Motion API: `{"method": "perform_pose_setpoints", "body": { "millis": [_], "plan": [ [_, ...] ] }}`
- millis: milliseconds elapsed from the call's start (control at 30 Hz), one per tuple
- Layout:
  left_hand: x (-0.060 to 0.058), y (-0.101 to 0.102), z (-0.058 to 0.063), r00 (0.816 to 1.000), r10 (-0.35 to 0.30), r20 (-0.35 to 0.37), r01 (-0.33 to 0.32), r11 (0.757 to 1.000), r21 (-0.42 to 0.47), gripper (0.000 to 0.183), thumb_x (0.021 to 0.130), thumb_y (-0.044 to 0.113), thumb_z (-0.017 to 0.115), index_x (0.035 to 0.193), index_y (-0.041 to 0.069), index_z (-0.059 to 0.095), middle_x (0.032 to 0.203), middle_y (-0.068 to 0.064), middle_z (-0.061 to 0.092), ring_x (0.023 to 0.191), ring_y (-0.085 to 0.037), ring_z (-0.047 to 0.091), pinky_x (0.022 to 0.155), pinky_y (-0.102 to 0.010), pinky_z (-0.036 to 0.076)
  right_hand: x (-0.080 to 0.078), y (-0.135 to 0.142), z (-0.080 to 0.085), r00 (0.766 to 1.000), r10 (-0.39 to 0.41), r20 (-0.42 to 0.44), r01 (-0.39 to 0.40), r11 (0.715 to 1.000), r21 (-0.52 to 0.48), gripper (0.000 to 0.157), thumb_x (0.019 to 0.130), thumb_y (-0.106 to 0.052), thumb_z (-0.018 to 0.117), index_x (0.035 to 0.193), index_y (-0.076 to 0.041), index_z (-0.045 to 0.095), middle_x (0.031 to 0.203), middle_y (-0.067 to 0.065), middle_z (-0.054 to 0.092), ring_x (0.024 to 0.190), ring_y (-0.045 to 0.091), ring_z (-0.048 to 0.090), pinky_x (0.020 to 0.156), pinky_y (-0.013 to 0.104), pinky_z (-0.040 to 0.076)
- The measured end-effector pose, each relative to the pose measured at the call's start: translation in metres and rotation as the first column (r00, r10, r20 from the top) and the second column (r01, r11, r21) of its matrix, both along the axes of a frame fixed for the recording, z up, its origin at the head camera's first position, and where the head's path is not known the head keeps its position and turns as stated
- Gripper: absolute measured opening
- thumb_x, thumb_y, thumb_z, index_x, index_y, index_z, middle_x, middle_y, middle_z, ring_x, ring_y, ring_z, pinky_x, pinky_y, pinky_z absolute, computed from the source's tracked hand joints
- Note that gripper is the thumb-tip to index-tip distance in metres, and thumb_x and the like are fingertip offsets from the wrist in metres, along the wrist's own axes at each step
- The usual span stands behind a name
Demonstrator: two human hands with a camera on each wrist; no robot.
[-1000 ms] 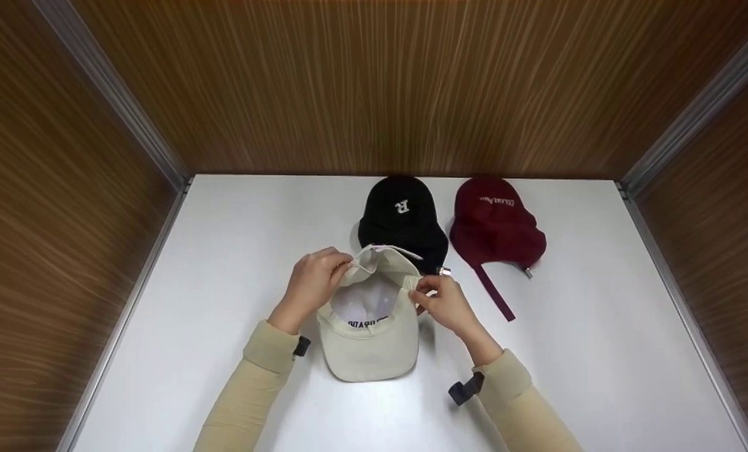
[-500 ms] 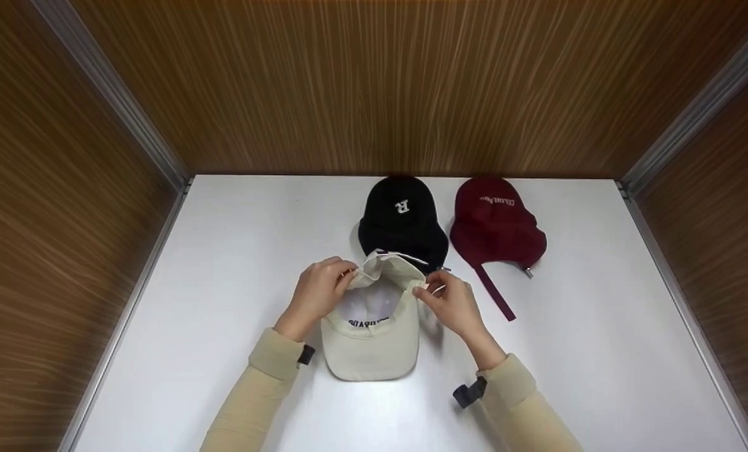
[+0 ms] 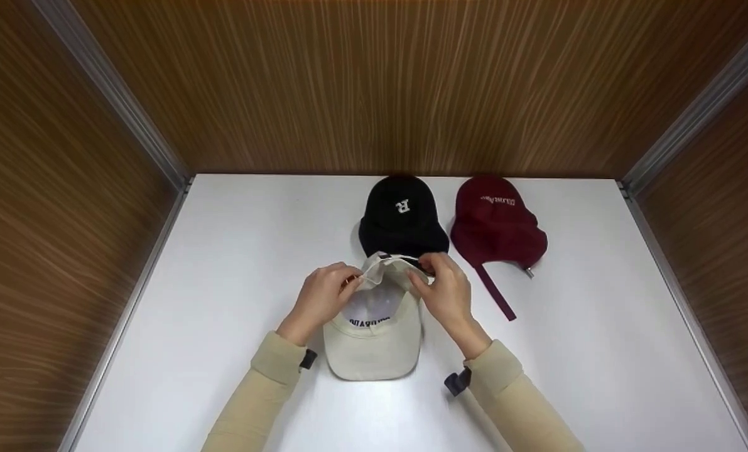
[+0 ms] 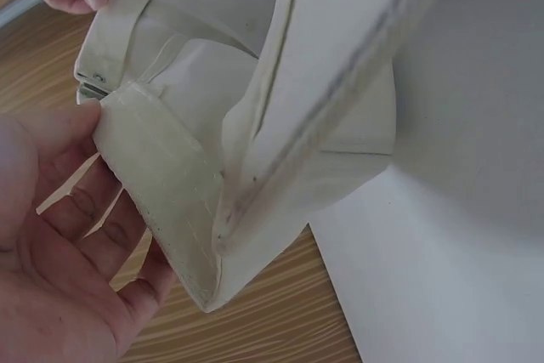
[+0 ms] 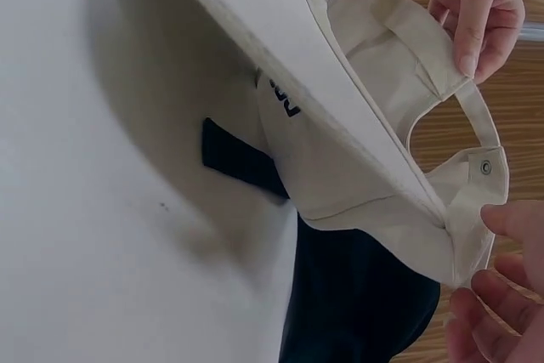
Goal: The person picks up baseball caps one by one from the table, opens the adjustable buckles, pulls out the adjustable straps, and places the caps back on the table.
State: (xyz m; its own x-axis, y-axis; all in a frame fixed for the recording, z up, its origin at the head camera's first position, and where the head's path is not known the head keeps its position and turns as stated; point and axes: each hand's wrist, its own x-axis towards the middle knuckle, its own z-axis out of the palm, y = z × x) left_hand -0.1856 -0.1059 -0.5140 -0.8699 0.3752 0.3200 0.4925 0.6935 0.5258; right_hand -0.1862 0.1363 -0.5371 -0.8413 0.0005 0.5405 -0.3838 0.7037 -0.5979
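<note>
A cream baseball cap (image 3: pixel 374 355) is held at its rear, brim toward me and its inside showing. Dark lettering on its front panel appears reversed in the head view. My left hand (image 3: pixel 320 294) pinches the left rear edge beside the strap opening. On the other side, my right hand (image 3: pixel 447 294) grips the back band, thumb inside. The right wrist view shows a narrow cream strap (image 5: pixel 478 115) bridging the opening, and a metal eyelet (image 5: pixel 486 167) near my right fingers. A metal buckle (image 4: pixel 92 91) shows near my left thumb. The right fingertips are partly hidden in the head view.
Just behind the cream cap lies a black cap (image 3: pixel 399 220) with a white R, its dark strap (image 5: pixel 242 159) sticking out below. To its right is a maroon cap (image 3: pixel 499 220), its long strap (image 3: pixel 495 292) loose. Wood-patterned walls (image 3: pixel 374 88) border the white table (image 3: pixel 254 232).
My right hand has shifted from the cap's right edge up and left toward the strap. The cream cap and my left hand have moved slightly right, and the rear strap sits a little lower.
</note>
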Motion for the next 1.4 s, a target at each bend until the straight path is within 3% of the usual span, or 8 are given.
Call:
{"method": "perform_pose_setpoints", "body": {
  "millis": [300, 633, 933, 1167, 1400],
  "plan": [
    [0.003, 0.001, -0.001, 1.000, -0.020, 0.013, 0.020, 1.000, -0.022, 0.013, 0.094, 0.016, 0.068, 0.103, 0.010, 0.075, 0.087, 0.001, 0.067, 0.071, -0.010, 0.058, 0.067, -0.034, 0.049, -0.012, -0.010, 0.001, 0.996, 0.003, -0.093, 0.006, 0.996, 0.089, 0.022, 0.079, -0.018, 0.084, 0.086, -0.007, 0.067, 0.074, 0.005, 0.062, 0.064, 0.019, 0.058, 0.056, 0.038, 0.047],
    [0.008, 0.005, -0.002, 0.999, -0.010, 0.050, 0.010, 1.000, 0.008, 0.014, 0.095, 0.017, 0.066, 0.104, 0.009, 0.074, 0.087, 0.001, 0.068, 0.073, -0.010, 0.059, 0.068, -0.033, 0.050, -0.018, -0.016, 0.004, 1.000, -0.006, 0.005, 0.006, 1.000, 0.018, 0.008, 0.084, -0.012, 0.075, 0.082, -0.007, 0.069, 0.069, 0.001, 0.061, 0.059, 0.014, 0.055, 0.054, 0.037, 0.047],
    [0.000, 0.023, 0.005, 0.994, 0.082, -0.074, -0.073, 0.990, 0.119, 0.019, 0.096, 0.016, 0.065, 0.109, 0.004, 0.070, 0.101, -0.007, 0.068, 0.089, -0.021, 0.066, 0.074, -0.034, 0.054, -0.019, -0.024, 0.009, 0.999, 0.032, 0.003, -0.032, 0.999, -0.042, 0.005, 0.084, -0.010, 0.074, 0.083, -0.005, 0.076, 0.068, 0.001, 0.061, 0.059, 0.014, 0.055, 0.055, 0.033, 0.047],
    [-0.010, 0.034, 0.015, 0.996, 0.090, 0.025, -0.093, 0.968, 0.235, 0.025, 0.099, 0.015, 0.060, 0.115, -0.002, 0.068, 0.100, -0.010, 0.070, 0.087, -0.021, 0.066, 0.072, -0.034, 0.054, -0.018, -0.028, 0.009, 0.997, 0.063, -0.038, -0.065, 0.997, -0.052, 0.005, 0.085, -0.009, 0.076, 0.084, -0.004, 0.077, 0.069, 0.001, 0.060, 0.059, 0.013, 0.056, 0.053, 0.031, 0.047],
    [-0.010, 0.039, 0.013, 0.990, 0.076, 0.122, -0.110, 0.948, 0.299, 0.024, 0.100, 0.016, 0.059, 0.113, -0.002, 0.068, 0.086, -0.003, 0.070, 0.073, -0.013, 0.064, 0.065, -0.030, 0.053, -0.015, -0.031, 0.012, 0.997, 0.070, -0.041, -0.073, 0.993, -0.090, 0.006, 0.086, -0.008, 0.075, 0.084, -0.002, 0.076, 0.070, 0.001, 0.061, 0.060, 0.012, 0.056, 0.054, 0.029, 0.048]
  ]
}}
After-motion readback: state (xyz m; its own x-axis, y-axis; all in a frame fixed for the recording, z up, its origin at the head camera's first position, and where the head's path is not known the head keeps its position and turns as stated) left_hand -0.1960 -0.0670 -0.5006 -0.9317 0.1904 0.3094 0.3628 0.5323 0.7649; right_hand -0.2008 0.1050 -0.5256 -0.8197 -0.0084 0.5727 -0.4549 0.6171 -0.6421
